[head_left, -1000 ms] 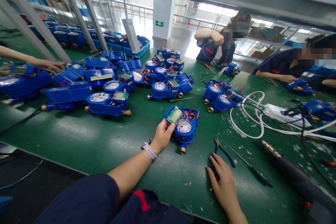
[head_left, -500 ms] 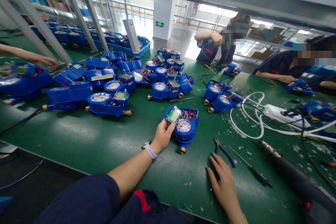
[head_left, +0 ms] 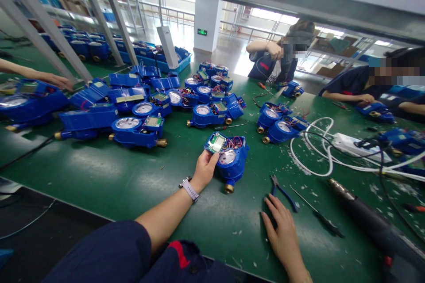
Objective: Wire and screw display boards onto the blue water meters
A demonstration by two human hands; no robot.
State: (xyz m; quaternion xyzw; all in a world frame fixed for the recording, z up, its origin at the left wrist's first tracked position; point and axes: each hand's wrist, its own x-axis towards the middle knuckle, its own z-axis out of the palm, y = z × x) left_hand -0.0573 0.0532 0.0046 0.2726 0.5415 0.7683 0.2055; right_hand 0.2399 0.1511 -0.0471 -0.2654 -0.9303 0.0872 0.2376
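Note:
My left hand [head_left: 205, 171] is closed on the display module [head_left: 216, 143] of a blue water meter [head_left: 231, 168], thumb on the near edge of its green board. The meter stands on the green table with its round dial facing up and a brass fitting towards me. Red and white wires run from the display into the open housing. My right hand [head_left: 281, 225] lies flat on the table, fingers apart, holding nothing. Its fingertips are close to the handles of the cutting pliers [head_left: 283, 193]; I cannot tell whether they touch. Right of the pliers lies a screwdriver [head_left: 318, 213].
A heat gun [head_left: 368, 219] lies at the right, behind it a white power strip [head_left: 360, 147] with looped cables. Several more water meters [head_left: 137, 130] crowd the left and middle. Another screwdriver [head_left: 229, 127] lies behind my meter. Co-workers' hands [head_left: 59, 80] are at the table's far sides.
My left hand has turned the water meter slightly and shifted it a little to the left. My right hand has stayed almost still.

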